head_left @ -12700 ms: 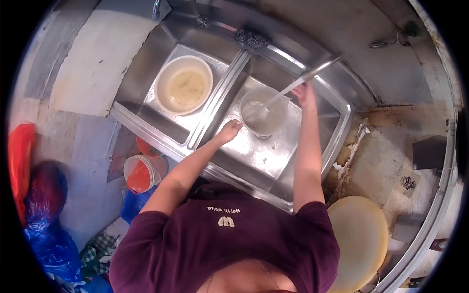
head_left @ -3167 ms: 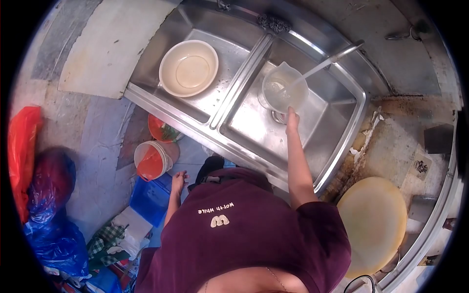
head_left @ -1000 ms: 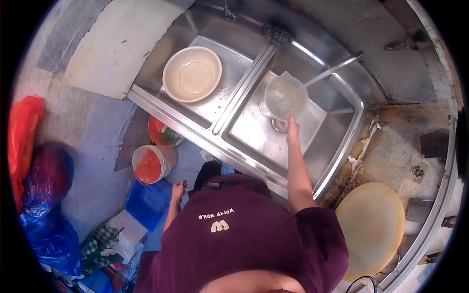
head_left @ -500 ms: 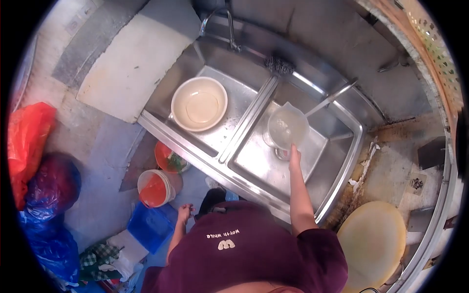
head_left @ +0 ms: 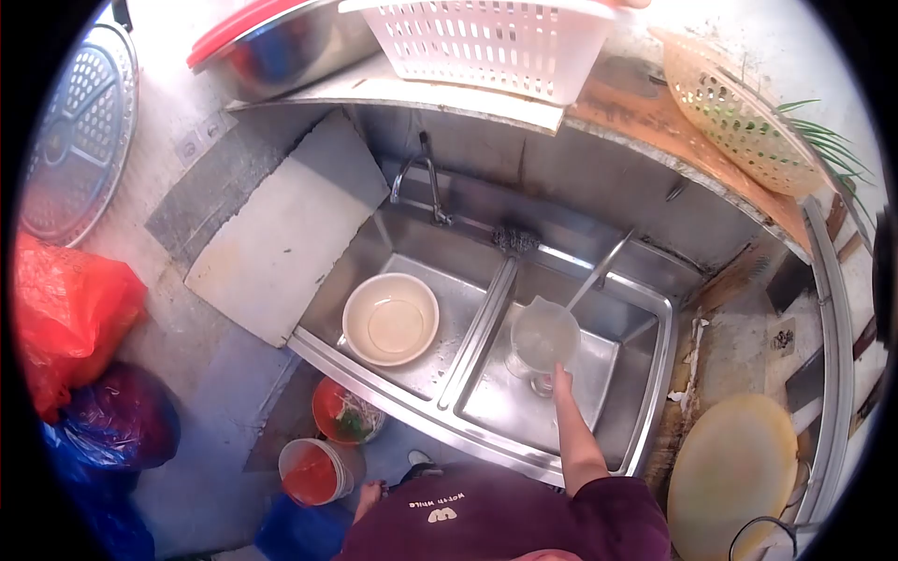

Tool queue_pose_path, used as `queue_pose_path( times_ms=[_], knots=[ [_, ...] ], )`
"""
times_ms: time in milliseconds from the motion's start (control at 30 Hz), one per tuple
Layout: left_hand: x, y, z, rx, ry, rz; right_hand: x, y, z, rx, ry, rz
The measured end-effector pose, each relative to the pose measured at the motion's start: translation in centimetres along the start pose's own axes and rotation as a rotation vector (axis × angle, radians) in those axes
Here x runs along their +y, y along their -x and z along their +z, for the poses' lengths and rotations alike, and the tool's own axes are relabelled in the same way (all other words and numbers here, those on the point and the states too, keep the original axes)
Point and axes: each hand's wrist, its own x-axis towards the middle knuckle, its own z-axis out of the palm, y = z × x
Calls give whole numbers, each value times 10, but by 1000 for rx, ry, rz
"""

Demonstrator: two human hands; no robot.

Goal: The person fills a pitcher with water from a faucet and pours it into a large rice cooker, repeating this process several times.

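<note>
My right hand is closed on the near side of a translucent pitcher, held in the right basin of a steel double sink. A pale stick-like handle or tube slants from the pitcher's far side to the sink's back rim. Under the pitcher a round metal piece shows on the basin floor. In the left basin sits a cream bowl. My left hand hangs low beside my body near the white bucket; its fingers are small and unclear.
A faucet and a dark scrubber are at the sink's back. A white board lies at the left. Above is a white basket. A yellowish round board stands at the lower right, and bags lie at the far left.
The view has tilted up, so the shelf with its baskets shows and the sink sits lower. My right hand still holds the pitcher. My left hand is lower in view, nearer my body.
</note>
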Motion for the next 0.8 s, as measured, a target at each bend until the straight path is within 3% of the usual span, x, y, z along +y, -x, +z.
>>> queue_pose_path(
  times_ms=[167, 267, 367, 567, 800],
  knots=[
    [2, -11, -15, -9, -39, 85, 15, 0, 5, -81, 115, -13],
    [-10, -23, -26, -40, -130, 137, 20, 7, 17, -5, 131, 56],
    [-1, -31, -29, -51, -116, 149, -17, 61, 30, 65, 64, 94],
    [14, -46, -33, -80, -122, 161, 19, 55, 46, 47, -140, 220],
    [21, -55, -41, -101, -127, 178, 38, 42, 49, 29, -65, 121]
  ],
)
